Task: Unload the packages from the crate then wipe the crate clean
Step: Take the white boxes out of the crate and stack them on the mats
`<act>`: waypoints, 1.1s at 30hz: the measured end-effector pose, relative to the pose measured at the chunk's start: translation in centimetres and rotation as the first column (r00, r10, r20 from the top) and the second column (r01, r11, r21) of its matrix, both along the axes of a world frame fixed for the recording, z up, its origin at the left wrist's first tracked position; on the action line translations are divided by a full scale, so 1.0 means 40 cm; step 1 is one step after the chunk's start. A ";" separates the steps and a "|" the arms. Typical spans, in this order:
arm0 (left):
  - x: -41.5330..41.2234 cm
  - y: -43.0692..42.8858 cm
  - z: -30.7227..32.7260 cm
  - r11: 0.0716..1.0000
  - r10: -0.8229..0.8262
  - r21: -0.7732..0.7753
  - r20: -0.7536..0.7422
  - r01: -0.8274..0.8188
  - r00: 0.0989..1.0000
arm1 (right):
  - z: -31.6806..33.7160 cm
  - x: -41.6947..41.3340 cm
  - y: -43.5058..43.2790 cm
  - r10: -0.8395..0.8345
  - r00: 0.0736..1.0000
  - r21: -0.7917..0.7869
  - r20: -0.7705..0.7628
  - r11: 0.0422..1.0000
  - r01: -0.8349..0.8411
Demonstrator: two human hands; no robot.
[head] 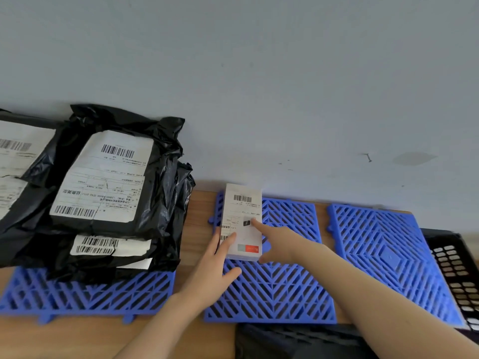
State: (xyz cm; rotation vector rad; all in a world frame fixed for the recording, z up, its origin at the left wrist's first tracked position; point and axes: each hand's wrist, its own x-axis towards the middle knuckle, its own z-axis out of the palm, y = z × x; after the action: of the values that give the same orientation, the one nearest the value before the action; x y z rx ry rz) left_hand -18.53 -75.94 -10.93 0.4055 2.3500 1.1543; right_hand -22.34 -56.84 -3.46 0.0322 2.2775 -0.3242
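A small white box package [243, 216] with a barcode label lies on the middle blue grid mat [274, 294]. My left hand [216, 265] lies along the box's left edge, fingers fairly straight and touching it. My right hand [280, 242] reaches from the right, its forefinger pressing on the top of the box and the other fingers at its right side. A stack of black plastic mail bags [108, 182] with white shipping labels sits at the left on another blue mat [85, 294]. The black crate [456, 270] shows at the right edge, its lattice wall partly visible.
A third blue grid mat [388, 255] lies to the right of the box, next to the crate. All mats rest on a wooden table [197, 211] against a grey wall [259, 73]. A dark object [298, 340] sits below the table's near edge.
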 end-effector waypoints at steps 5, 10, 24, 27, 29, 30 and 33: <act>0.008 0.003 0.099 0.999 0.042 0.013 0.001 -0.042 0.999 | 0.080 0.000 0.030 0.028 0.980 0.036 -0.195 0.999 -0.022; 0.043 -0.010 0.225 0.992 0.121 0.075 -0.240 -0.106 0.963 | 0.192 0.041 0.056 -0.020 0.901 -0.050 -0.433 0.999 -0.002; 0.401 0.139 0.614 0.947 0.252 0.311 -0.572 -0.077 0.780 | 0.467 0.441 0.216 -0.131 0.646 -0.200 -0.752 0.979 -0.035; 0.499 0.220 0.623 0.966 0.184 0.256 -0.586 -0.036 0.789 | 0.495 0.556 0.278 -0.165 0.614 -0.227 -0.772 0.973 -0.025; 0.560 0.275 0.609 0.978 0.110 0.210 -0.563 0.013 0.819 | 0.500 0.629 0.320 -0.189 0.588 -0.243 -0.786 0.970 -0.012; 0.588 0.300 0.596 0.984 0.063 0.175 -0.546 0.041 0.835 | 0.498 0.663 0.338 -0.203 0.571 -0.251 -0.796 0.968 -0.006; 0.655 0.362 0.542 0.993 -0.063 0.064 -0.440 0.101 0.896 | 0.474 0.756 0.381 -0.231 0.547 -0.262 -0.805 0.965 0.022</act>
State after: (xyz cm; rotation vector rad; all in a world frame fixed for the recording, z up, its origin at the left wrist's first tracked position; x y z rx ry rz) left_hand 7.66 -61.47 10.76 0.8673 2.6322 1.2270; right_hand 7.89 -41.59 15.48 -0.0966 3.1903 -0.8210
